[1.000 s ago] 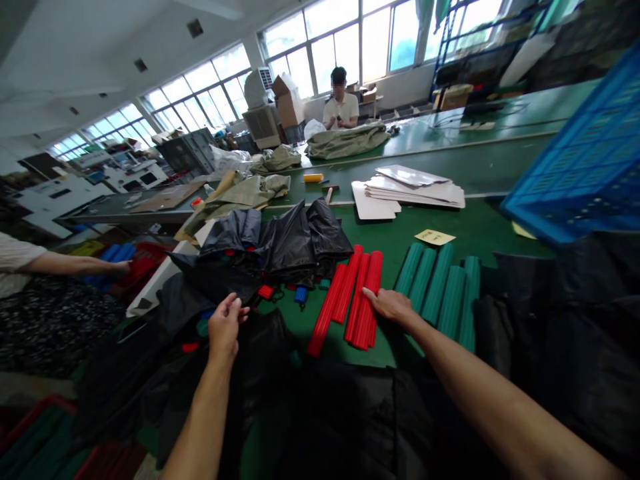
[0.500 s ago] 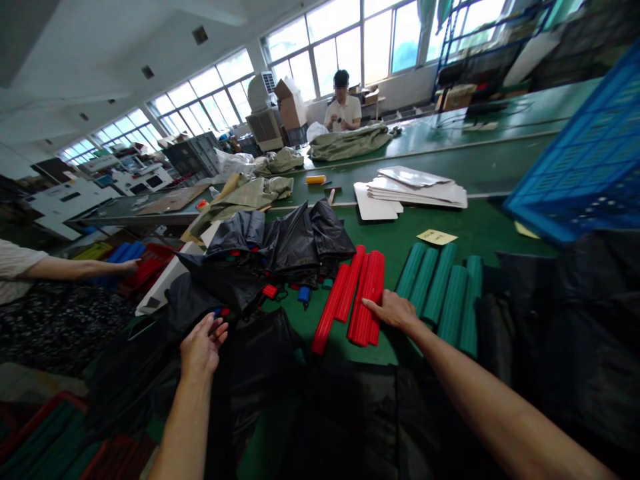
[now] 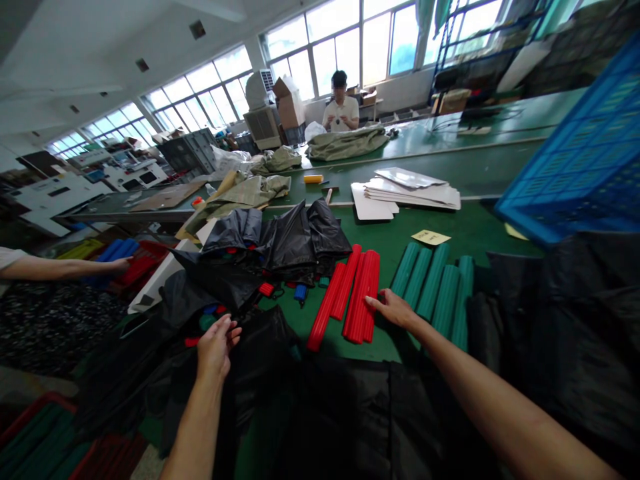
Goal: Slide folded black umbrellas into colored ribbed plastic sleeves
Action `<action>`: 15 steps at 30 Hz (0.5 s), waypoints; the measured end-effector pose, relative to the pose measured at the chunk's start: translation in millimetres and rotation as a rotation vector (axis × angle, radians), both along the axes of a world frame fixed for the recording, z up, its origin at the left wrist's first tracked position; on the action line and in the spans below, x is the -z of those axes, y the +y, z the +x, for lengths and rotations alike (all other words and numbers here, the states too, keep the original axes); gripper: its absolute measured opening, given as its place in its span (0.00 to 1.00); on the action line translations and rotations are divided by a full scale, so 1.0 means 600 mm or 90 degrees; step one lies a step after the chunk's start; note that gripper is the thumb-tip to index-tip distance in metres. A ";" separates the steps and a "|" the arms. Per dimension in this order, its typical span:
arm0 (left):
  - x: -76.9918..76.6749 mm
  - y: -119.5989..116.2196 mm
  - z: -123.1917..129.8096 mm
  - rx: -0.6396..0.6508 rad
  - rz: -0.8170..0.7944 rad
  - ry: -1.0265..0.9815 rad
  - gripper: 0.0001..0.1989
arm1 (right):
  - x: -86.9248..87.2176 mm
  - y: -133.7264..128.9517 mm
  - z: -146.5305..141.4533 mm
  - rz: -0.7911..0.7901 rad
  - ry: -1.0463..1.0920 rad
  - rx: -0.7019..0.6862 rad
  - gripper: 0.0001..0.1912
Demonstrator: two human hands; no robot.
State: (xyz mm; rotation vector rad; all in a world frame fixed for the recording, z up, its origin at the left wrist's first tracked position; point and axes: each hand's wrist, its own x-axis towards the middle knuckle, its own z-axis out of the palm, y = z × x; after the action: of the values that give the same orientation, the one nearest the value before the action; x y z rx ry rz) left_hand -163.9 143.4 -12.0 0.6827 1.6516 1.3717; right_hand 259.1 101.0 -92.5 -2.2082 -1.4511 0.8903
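Big bright workshop here, windows down the far wall, and a person (image 3: 341,101) seated at the far end of a long green table (image 3: 465,233). A blue crate (image 3: 575,160) sits tilted on my right, crowding that side. Khaki bundles (image 3: 347,143) lie up the table, and a stack of white card (image 3: 413,190) sits well clear of my work, with a yellow note (image 3: 430,237) just below it.

Right in front of me, black cloth (image 3: 270,240) is heaped on the table and spills over the near edge, so there's no clean edge on my side. Red tubes (image 3: 350,297) lie grouped just right of the heap, green tubes (image 3: 430,293) just right of those, each colour kept to itself, apparently so the two don't mix. There's a narrow green gap between them, with open table beyond, toward the card.

My right hand (image 3: 395,310) is flat and open, fingers stretched out, tips right at the red tubes' edge. I can't tell if they're pressing, and it's gripping nothing. My left hand (image 3: 216,347) is open over the black cloth, fingers loosely spread and empty, near small red and blue clips (image 3: 267,289). Out left, a co-worker's hand (image 3: 117,265) reaches toward a red and blue pile (image 3: 135,257).
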 end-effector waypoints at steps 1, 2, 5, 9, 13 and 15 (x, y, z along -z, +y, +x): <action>0.000 0.001 -0.001 0.003 0.003 -0.004 0.11 | 0.001 -0.003 0.001 0.006 0.007 -0.005 0.33; -0.002 0.003 -0.002 0.002 0.005 -0.006 0.11 | 0.001 -0.006 0.002 0.013 0.013 -0.010 0.33; -0.006 0.004 -0.007 -0.007 -0.001 0.004 0.11 | -0.004 -0.015 0.002 0.032 0.023 -0.016 0.32; -0.006 0.001 -0.013 -0.005 -0.015 0.026 0.10 | -0.024 -0.044 -0.019 0.095 -0.002 -0.026 0.30; -0.002 -0.001 -0.022 -0.014 -0.025 0.023 0.10 | -0.033 -0.118 -0.074 0.228 -0.076 -0.115 0.22; -0.001 -0.002 -0.025 -0.016 -0.032 0.023 0.10 | -0.018 -0.163 -0.102 0.220 -0.113 -0.188 0.17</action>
State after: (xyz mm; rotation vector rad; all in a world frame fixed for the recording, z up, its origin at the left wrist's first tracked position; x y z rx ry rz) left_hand -178.6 142.1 -11.6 0.6640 1.7227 1.3380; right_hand 197.7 3.1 -82.0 -1.8851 -1.8893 0.4857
